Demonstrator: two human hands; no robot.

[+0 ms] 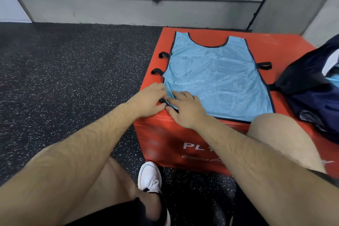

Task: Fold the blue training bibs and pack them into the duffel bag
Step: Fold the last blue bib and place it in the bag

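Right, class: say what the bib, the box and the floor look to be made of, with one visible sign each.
Bib: thin synthetic mesh, probably polyester; fine weave, slight sheen.
Box: likely vinyl-covered foam; smooth red skin, rounded edges.
Floor: seemingly rubber; matt black with pale flecks.

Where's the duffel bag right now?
At the right edge of the head view, the duffel bag sits on the red box, right of the flat blue bib.

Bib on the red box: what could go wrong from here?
The left hand and right hand are both at the bib's near left corner; the rest lies loose, so a pull may drag it askew. The knee sits by the near right corner and may pin the hem. The strap loops stick out sideways and could bunch inside a fold.
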